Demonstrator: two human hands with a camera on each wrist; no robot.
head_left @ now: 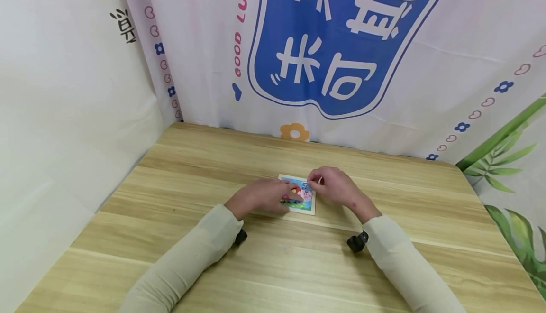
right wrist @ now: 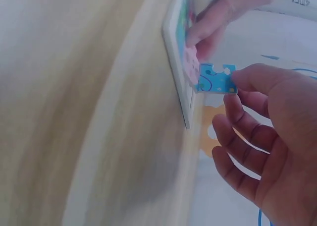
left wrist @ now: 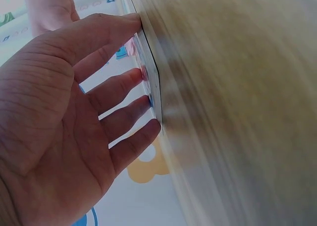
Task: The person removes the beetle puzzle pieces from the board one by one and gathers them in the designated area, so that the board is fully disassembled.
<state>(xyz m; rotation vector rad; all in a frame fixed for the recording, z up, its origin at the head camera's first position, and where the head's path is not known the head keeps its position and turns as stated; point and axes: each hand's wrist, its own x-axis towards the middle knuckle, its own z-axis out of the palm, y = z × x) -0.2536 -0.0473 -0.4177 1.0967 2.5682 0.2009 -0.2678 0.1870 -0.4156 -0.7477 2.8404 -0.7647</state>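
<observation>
A small picture puzzle board with a pale rim and a bright cartoon picture lies flat on the table. My left hand spreads over its left part; in the left wrist view the thumb rests at the board's edge and the fingertips touch its face. At the board's upper right, my right hand pinches a blue puzzle piece between thumb and index finger. The piece stands tilted up from the board, its lower end right at the surface beside a pink figure. The right hand's other fingers are loosely bent.
The wood-grain table reaches back to a white printed cloth hanging along its far edge. More cloth hangs at the left and right sides. A small black camera sits at each wrist, below the sleeve cuffs.
</observation>
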